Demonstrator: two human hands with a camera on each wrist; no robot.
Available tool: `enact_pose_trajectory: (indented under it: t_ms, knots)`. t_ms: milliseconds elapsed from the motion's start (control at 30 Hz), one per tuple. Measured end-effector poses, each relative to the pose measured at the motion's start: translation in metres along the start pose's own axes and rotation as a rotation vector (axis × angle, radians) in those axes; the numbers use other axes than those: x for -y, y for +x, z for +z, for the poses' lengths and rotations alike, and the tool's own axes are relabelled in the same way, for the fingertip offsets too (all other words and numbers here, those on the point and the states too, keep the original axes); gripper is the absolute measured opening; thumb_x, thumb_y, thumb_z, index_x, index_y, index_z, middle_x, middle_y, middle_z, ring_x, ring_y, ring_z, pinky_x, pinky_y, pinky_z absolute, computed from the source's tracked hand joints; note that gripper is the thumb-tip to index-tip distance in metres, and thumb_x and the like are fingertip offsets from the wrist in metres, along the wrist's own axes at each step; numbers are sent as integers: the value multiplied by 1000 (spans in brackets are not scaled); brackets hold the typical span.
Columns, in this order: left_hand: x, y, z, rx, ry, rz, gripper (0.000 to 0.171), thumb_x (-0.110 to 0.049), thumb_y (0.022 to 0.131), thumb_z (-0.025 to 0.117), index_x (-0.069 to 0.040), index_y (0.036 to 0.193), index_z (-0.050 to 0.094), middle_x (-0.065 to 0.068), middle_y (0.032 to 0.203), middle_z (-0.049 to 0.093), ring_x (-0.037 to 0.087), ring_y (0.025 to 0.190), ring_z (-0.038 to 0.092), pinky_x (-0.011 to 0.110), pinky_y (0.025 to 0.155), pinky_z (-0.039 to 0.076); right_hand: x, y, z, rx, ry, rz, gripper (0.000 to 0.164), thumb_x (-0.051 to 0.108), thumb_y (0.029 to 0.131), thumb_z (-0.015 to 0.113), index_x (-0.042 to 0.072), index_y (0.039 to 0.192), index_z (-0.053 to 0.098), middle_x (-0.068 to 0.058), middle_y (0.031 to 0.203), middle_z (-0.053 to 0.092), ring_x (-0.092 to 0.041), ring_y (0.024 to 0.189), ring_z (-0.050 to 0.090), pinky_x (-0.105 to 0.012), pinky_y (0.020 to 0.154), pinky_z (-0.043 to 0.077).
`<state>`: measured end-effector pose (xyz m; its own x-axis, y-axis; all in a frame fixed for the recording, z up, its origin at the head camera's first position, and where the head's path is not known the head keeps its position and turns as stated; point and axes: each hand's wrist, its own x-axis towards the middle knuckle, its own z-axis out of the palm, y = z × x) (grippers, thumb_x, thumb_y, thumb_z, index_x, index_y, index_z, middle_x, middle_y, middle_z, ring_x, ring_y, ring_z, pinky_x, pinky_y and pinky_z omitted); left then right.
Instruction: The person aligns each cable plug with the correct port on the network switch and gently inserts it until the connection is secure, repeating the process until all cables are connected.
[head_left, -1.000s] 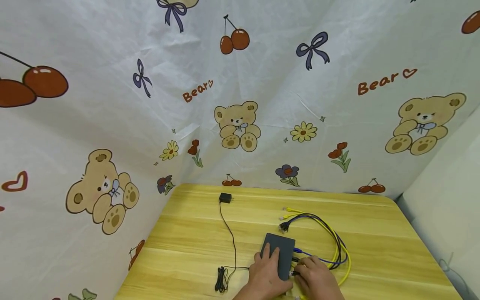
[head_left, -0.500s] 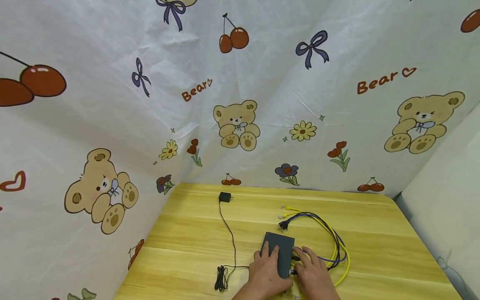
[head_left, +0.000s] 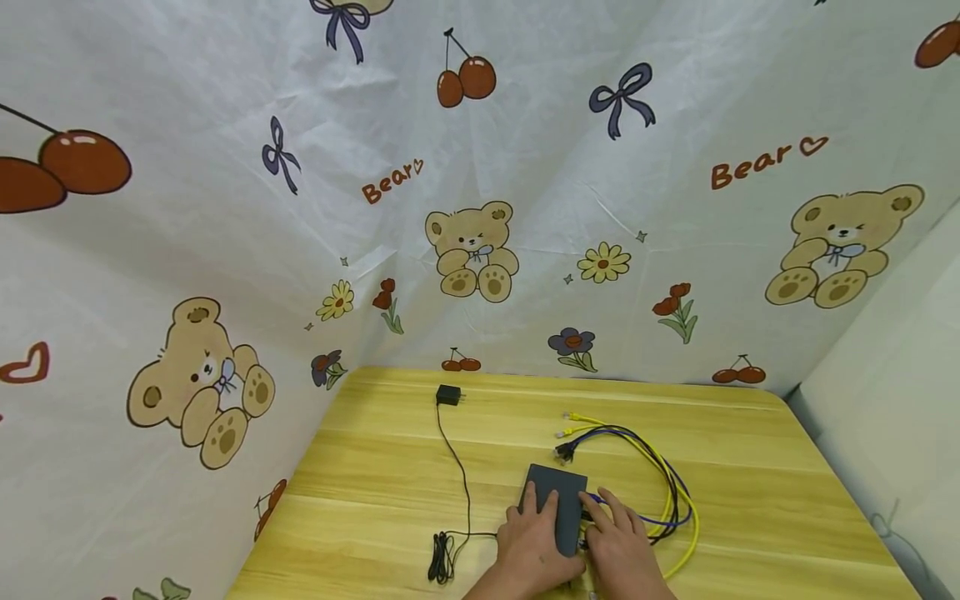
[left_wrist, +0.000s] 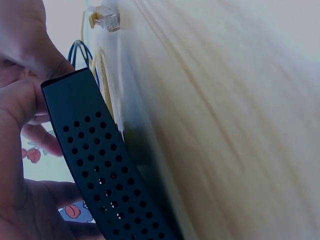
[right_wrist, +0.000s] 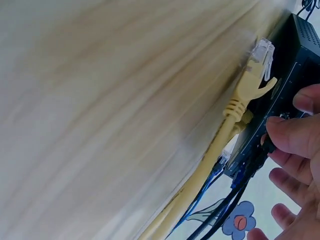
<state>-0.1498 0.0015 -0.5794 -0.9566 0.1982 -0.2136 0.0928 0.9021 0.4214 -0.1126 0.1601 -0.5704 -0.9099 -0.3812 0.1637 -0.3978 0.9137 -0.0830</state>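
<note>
A black network switch [head_left: 568,512] lies flat on the wooden table. My left hand [head_left: 534,537] holds it from above, fingers spread over its top and thumb at the near corner. Its perforated end [left_wrist: 102,160] shows in the left wrist view. At the port side, my right hand [head_left: 624,546] pinches a black network cable plug [right_wrist: 268,145] between thumb and index finger, right at a port. A blue plug [head_left: 596,498] sits at the far end of that side. Below the ports, a yellow network cable's clear plug [right_wrist: 262,55] lies loose on the table.
Looped yellow cables [head_left: 693,533] curve to the right with black and blue ones. Their other ends, including black plugs [head_left: 566,451], lie behind the switch. On the left are a power adapter [head_left: 448,395] and its bundled cord [head_left: 441,558]. A printed curtain [head_left: 480,167] hangs behind the table.
My right hand has shifted slightly left along the port side, its fingers reaching farther up beside the blue plug. The left hand stays on the switch.
</note>
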Motion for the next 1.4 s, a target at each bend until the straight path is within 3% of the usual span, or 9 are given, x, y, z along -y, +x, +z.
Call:
enact_pose_trajectory:
  t_ms: [200,400,500,700,833,933,1000,1167,1400]
  knots:
    - [-1,1,2,-14,59,6,99,-81,68,67,-38,153,39,18,159,32,50,119,51,58,71,48,3,3,3,-27,40,-27,18,8,68,86,8,78,71,-12,141,55,-41,139,36,-62,100,39]
    - [-4,1,2,-19,138,11,96,-80,71,65,-38,153,38,18,158,34,50,114,54,54,66,50,4,4,7,-9,67,-44,42,5,63,89,2,103,74,-13,139,57,-42,139,36,-61,98,42]
    - [-5,2,0,-5,166,17,96,-78,73,64,-38,154,35,18,158,33,50,113,55,52,64,51,4,5,7,20,89,-46,47,4,64,88,0,108,72,-14,139,56,-43,140,33,-62,99,41]
    - [-6,1,1,33,168,25,97,-82,73,61,-39,155,33,15,159,33,49,115,54,52,65,50,3,5,10,47,136,-33,36,11,74,86,-2,104,71,-18,140,55,-46,142,30,-64,103,38]
    - [-5,-1,-1,4,128,36,97,-82,73,60,-35,155,35,16,159,33,49,117,53,53,69,50,-1,7,13,-11,141,-3,24,8,78,82,2,99,74,-17,139,57,-46,142,31,-64,104,37]
    - [0,-3,0,24,65,52,98,-80,74,62,-34,155,35,16,161,29,50,124,49,56,74,50,-4,8,13,-41,144,13,16,10,79,81,6,94,75,-16,139,57,-48,141,32,-65,105,36]
    - [3,-4,1,68,48,68,99,-78,73,66,-36,156,32,14,163,23,52,131,43,60,81,48,-5,8,12,-42,148,24,16,14,78,83,8,90,75,-16,139,57,-48,141,32,-65,105,35]
    - [9,-6,6,176,108,90,104,-78,68,73,-45,155,25,7,167,14,52,143,27,67,97,39,-9,8,8,-26,138,37,18,20,74,88,12,82,74,-13,136,58,-46,138,38,-64,103,38]
    - [10,-6,11,156,81,78,97,-71,74,72,-43,155,27,4,166,14,50,143,27,63,98,39,-15,9,7,-42,138,39,19,25,76,86,20,75,68,-8,128,63,-36,125,52,-58,96,46]
